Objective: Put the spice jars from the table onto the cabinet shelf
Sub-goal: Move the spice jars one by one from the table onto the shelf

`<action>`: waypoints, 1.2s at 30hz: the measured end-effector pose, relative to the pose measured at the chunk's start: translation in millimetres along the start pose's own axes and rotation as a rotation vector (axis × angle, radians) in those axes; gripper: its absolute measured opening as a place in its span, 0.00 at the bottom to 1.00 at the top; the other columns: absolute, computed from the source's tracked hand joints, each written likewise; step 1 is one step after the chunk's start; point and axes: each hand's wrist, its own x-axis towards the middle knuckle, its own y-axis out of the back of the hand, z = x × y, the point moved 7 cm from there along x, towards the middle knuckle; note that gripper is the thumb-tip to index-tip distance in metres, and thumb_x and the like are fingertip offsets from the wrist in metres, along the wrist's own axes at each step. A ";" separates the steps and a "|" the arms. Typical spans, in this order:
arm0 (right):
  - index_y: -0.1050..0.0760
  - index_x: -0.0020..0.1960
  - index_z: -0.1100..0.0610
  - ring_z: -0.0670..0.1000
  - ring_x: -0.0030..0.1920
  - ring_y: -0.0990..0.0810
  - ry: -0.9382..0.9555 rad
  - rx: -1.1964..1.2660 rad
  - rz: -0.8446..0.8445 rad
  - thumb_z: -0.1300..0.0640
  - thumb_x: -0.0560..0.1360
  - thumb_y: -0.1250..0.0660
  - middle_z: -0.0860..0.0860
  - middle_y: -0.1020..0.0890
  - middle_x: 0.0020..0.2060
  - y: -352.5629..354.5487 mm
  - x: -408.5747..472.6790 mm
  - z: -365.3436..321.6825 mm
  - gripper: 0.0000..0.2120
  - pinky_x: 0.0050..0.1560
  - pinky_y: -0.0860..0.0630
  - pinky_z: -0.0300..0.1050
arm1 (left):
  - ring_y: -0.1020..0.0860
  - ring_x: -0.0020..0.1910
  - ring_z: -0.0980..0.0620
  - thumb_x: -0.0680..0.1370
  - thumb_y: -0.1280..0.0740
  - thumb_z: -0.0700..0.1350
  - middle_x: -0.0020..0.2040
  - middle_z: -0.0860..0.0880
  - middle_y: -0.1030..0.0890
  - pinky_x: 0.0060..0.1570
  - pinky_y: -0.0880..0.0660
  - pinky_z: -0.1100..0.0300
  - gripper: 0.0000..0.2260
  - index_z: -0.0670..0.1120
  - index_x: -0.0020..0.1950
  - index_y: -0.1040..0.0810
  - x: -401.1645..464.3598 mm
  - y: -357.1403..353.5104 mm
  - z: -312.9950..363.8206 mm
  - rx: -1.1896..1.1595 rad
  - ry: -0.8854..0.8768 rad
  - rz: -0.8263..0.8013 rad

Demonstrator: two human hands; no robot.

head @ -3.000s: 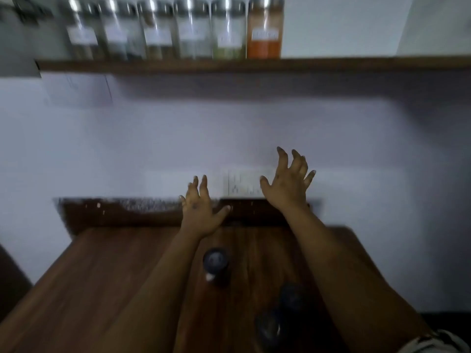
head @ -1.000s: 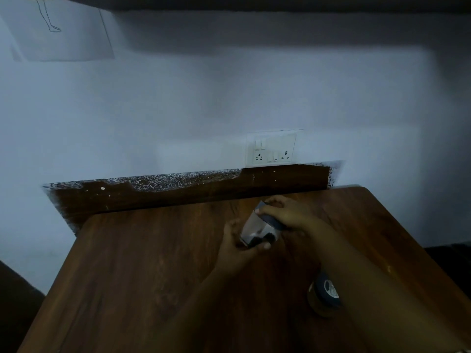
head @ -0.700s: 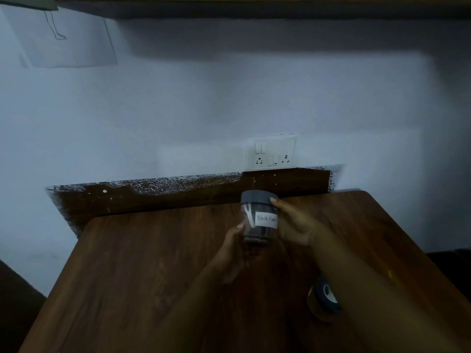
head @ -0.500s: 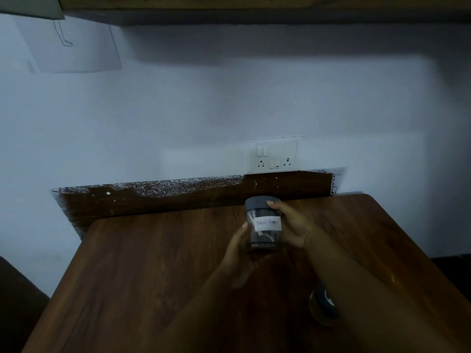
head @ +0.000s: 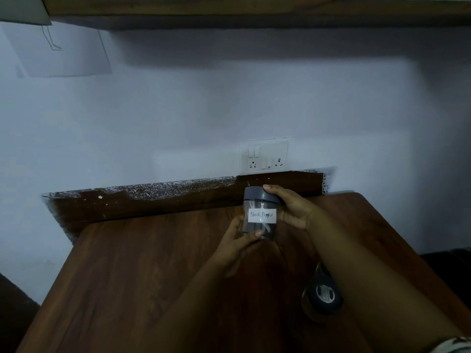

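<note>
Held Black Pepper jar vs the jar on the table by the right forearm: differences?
The Black Pepper jar is held upright above the table, left hand at its base, right hand at its grey lid; the second jar stands on the table, touched by no hand. The Black Pepper jar shows its handwritten label face-on; the second jar mostly shows its lid top. Contents: dark versus brownish. Both have dark lids.

Both hands raised together — left hand (head: 235, 244) and right hand (head: 293, 210) curled, gripping.
</note>
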 end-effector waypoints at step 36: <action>0.35 0.67 0.44 0.57 0.56 0.20 0.368 -0.317 0.268 0.30 0.72 0.40 0.53 0.21 0.58 71.8 -88.8 -205.5 0.29 0.53 0.21 0.56 | 0.21 0.53 0.61 0.63 0.31 0.65 0.55 0.57 0.19 0.50 0.26 0.66 0.29 0.53 0.60 0.23 57.3 -171.1 152.5 0.492 -0.494 0.275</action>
